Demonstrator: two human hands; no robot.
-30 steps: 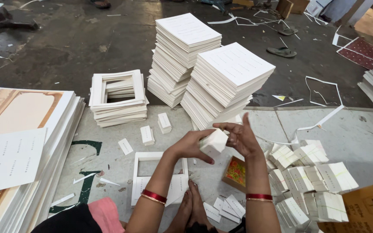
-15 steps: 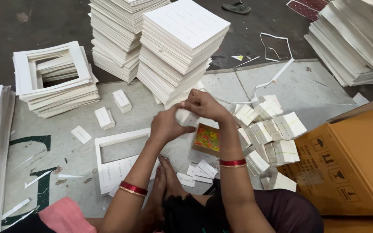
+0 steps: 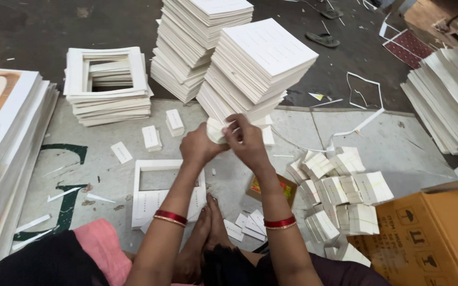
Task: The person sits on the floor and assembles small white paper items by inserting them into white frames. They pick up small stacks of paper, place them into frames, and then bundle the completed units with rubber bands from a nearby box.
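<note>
Both hands meet over the grey floor mat (image 3: 398, 143), fingers pinching a small wad of white card pieces (image 3: 216, 128): the left hand (image 3: 200, 147) cups it from below, the right hand (image 3: 245, 140) presses its thumb and fingertips along the top edge. To square the little bundle well, I judge the grip should stay tight at the edges while the pieces are tapped flush (a loose pinch would let them fan out). Directly below lies a white card frame (image 3: 152, 169); to the right sits a heap of banded card bundles (image 3: 345, 193). The wad's far face is hidden behind the knuckles, and whether a band wraps it is impossible to tell.
</note>
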